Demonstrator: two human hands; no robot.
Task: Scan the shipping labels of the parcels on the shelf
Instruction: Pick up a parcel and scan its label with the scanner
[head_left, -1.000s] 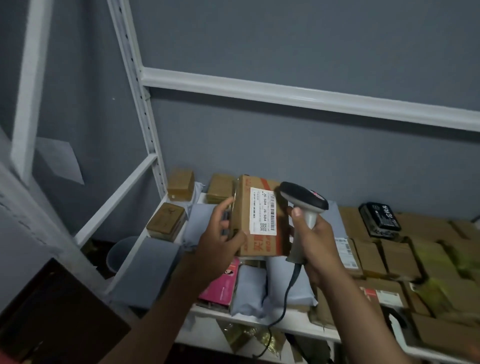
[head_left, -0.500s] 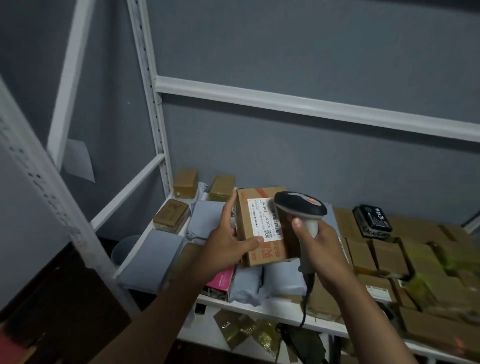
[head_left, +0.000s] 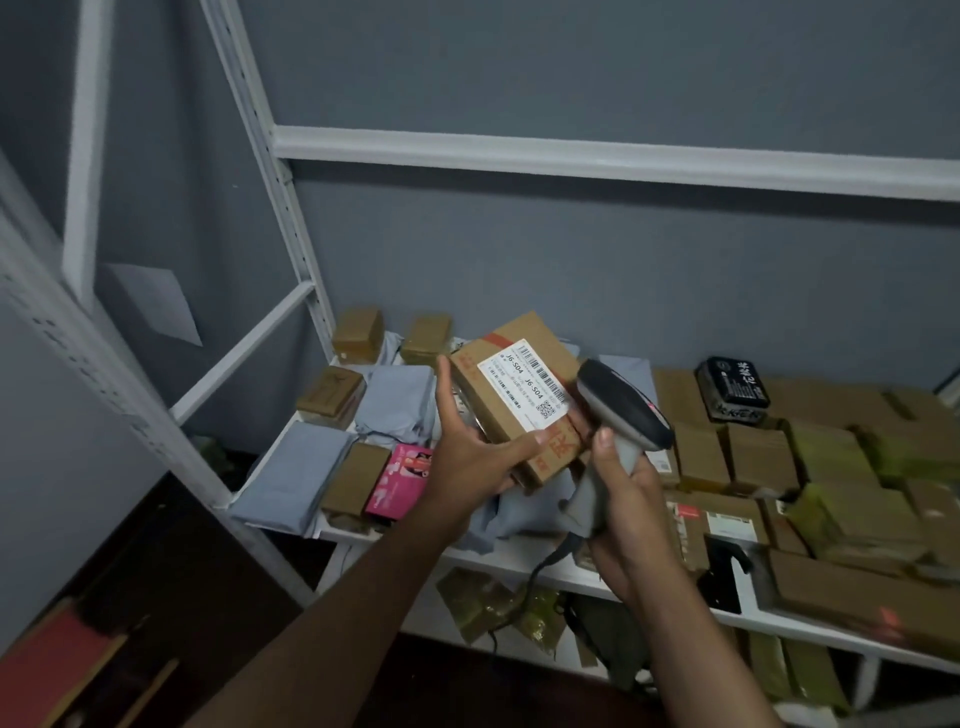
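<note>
Above the white shelf's (head_left: 524, 564) front-left edge, the left hand (head_left: 470, 457) grips a brown cardboard parcel (head_left: 519, 400), white label (head_left: 524, 384) upward. Its long axis runs diagonally; the right hand (head_left: 631, 506), immediately right, grips a grey handheld scanner (head_left: 618, 415).

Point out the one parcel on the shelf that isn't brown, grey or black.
The pink parcel, near the shelf's front left, beside a brown box. It alone is brightly coloured.
</note>
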